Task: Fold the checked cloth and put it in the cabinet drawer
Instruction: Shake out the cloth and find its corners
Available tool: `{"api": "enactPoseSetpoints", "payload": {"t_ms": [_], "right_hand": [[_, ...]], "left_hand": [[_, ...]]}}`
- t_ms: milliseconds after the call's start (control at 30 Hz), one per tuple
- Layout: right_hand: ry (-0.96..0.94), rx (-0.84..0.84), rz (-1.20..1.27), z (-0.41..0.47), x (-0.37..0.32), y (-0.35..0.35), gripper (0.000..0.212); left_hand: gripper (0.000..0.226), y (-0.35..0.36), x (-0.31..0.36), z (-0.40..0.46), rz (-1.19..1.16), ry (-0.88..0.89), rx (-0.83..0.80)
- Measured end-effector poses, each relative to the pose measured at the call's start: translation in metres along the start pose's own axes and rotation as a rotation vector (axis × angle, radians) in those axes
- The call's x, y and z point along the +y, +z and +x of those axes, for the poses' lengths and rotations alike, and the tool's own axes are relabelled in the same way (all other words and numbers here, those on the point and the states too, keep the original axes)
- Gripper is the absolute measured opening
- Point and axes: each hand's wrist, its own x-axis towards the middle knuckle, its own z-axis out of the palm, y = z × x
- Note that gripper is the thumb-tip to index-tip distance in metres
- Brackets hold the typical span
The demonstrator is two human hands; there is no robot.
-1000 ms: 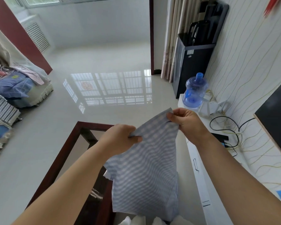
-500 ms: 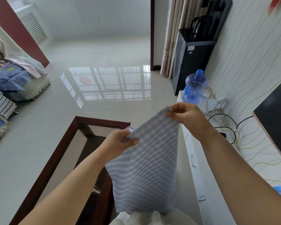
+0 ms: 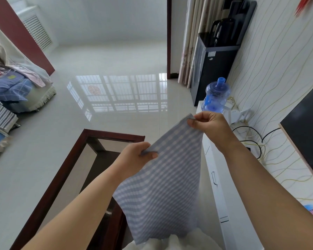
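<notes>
The blue-and-white checked cloth hangs in the air in front of me, stretched flat between both hands. My left hand pinches its upper left corner. My right hand pinches the upper right corner, higher and further away. The cloth's lower edge hangs down near my body. The white cabinet runs along the wall on the right, and its drawers with small handles are shut.
A dark wooden glass-topped table stands below on the left. A blue water bottle, cables and a plug strip lie on the cabinet top. A black water dispenser stands beyond. Bedding is piled at far left.
Both hands have drawn a little further apart with the cloth, pulling its top edge tauter. The view has tilted down slightly and more of the table shows.
</notes>
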Motion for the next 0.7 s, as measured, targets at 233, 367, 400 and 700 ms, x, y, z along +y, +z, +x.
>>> {"api": "enactPoseSetpoints", "payload": {"t_ms": [233,367,400,700], "right_hand": [[-0.039,-0.006,-0.075,0.001,-0.002,-0.001,0.009],[-0.087,0.033,-0.131,0.005,-0.004,-0.004,0.008],[-0.105,0.049,-0.133,0.006,-0.006,-0.004,0.005],[-0.351,0.253,-0.084,0.023,-0.086,-0.029,0.016]], "left_hand": [[0.032,0.002,0.001,-0.002,0.046,0.035,0.051],[0.029,0.001,0.010,0.001,0.106,0.072,0.073],[0.027,-0.003,0.014,0.003,0.119,0.086,0.088],[0.025,-0.028,0.004,0.038,0.151,0.028,-0.030]]}}
